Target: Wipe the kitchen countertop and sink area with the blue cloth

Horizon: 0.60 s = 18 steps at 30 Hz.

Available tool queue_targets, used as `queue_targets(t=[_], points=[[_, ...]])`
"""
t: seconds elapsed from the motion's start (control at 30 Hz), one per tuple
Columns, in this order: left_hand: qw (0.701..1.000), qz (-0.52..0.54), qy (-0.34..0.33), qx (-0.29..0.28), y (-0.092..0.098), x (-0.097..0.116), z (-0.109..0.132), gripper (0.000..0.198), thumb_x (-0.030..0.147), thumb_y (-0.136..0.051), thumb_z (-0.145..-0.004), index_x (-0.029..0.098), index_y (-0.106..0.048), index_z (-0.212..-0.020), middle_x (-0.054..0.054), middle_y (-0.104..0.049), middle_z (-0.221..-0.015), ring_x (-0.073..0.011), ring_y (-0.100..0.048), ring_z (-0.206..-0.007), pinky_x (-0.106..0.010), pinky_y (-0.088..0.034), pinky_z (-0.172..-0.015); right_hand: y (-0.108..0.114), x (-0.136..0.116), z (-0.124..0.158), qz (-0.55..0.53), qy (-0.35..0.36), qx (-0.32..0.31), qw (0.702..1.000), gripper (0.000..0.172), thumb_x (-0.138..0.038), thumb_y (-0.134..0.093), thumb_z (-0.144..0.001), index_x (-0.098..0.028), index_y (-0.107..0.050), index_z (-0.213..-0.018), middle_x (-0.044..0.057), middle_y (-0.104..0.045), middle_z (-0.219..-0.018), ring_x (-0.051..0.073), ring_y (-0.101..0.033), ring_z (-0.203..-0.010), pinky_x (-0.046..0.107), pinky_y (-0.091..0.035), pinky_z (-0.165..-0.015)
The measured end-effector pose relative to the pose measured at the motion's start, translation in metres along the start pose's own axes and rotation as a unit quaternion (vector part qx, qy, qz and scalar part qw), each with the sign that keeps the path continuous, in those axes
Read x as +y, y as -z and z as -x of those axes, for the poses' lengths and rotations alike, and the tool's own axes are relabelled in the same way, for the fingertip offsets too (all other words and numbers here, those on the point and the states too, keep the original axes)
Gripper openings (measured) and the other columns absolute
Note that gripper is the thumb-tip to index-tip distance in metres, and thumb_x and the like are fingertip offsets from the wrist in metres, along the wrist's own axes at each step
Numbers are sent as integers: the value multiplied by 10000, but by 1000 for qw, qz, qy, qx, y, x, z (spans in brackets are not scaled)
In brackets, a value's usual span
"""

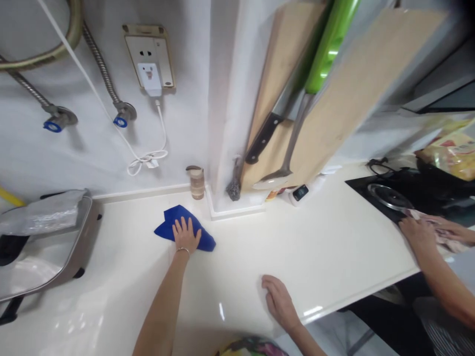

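My left hand (186, 236) lies flat with spread fingers on a blue cloth (173, 216), pressing it against the white countertop (237, 257). The cloth is partly folded, and its corners stick out around my palm. A bracelet circles my left wrist. My right hand (280, 302) rests near the counter's front edge with its fingers curled in, and nothing shows in it. Behind the cloth, a small brownish jar (197, 184) stands against the wall.
A rectangular pan (79, 242) with a plastic-wrapped item sits at left. Cutting boards (345, 104), a knife (264, 138) and a green-handled ladle (297, 133) hang by the wall corner. At right, another person's hands (419, 235) hold a cloth beside a black stove (378, 193).
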<state>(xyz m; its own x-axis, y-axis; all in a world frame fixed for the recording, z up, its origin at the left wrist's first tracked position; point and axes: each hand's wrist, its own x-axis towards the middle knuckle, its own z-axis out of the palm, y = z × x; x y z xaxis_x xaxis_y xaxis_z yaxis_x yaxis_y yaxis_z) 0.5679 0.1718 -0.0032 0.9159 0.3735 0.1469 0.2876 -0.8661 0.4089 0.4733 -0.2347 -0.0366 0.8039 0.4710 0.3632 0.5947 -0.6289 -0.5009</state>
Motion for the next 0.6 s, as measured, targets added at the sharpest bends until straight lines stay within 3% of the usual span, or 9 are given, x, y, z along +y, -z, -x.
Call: queue_targets(t=[0.23,0.6], points=[[1000,-10,-11,-10,-4,-21,-62,732,535,-439,-873,139,-405,-1487,-171,-260,-1615,-404,-60,-1512,-614,-57,-1209,1,-2,-1,25,-9,-11,1000,395,-34,-425,-776,-235,-593,-1072,82,-634,-1190,235,-598,-1160,463,-534,-972],[994,-58,-54,-70,2,-38,-133,715,557,-438,-866,214,-403,-1493,-114,-274,-1620,-375,-125,-1511,-545,-91,-1219,1,-5,-4,50,-28,-28,998,410,-12,-412,-758,-241,-574,-1057,75,-629,-1189,238,-591,-1169,460,-533,-971]])
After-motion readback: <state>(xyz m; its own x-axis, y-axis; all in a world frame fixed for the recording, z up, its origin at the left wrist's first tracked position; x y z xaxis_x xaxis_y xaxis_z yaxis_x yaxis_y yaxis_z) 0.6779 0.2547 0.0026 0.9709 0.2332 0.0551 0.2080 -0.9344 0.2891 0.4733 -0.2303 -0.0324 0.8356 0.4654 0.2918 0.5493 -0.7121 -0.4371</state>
